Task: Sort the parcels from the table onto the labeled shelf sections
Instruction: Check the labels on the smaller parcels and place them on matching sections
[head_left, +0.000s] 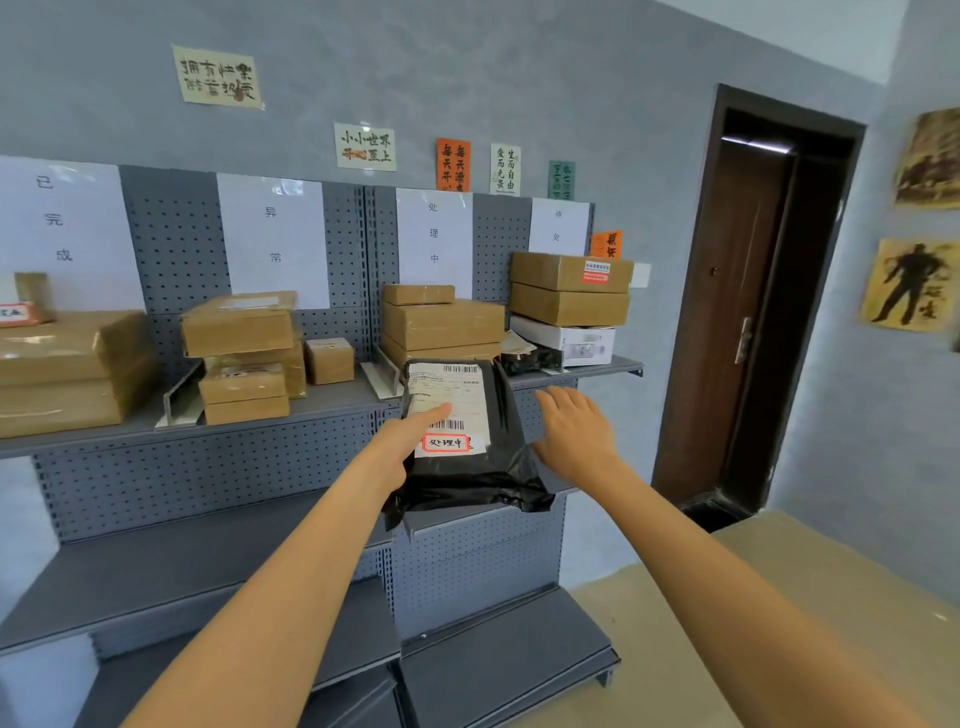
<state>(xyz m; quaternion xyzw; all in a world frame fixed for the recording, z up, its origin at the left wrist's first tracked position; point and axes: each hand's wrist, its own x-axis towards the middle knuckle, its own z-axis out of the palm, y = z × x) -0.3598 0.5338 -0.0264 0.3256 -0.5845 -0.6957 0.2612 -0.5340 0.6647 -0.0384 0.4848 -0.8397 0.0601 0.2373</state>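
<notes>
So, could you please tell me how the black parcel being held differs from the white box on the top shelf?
The black parcel is a soft, crinkled plastic bag; the white box is rigid and square-edged. The parcel is held in the air by the left hand, while the box rests on the shelf under two brown cartons. The parcel bears a red-framed sticker; the box shows none. Both carry printed labels.

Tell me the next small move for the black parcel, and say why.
Probably slide the black parcel forward onto the shelf, in front of the brown boxes. Its red-bordered tag matches the 处理中 sign above them, and the left hand holds it while the right hand is open beside it.
</notes>
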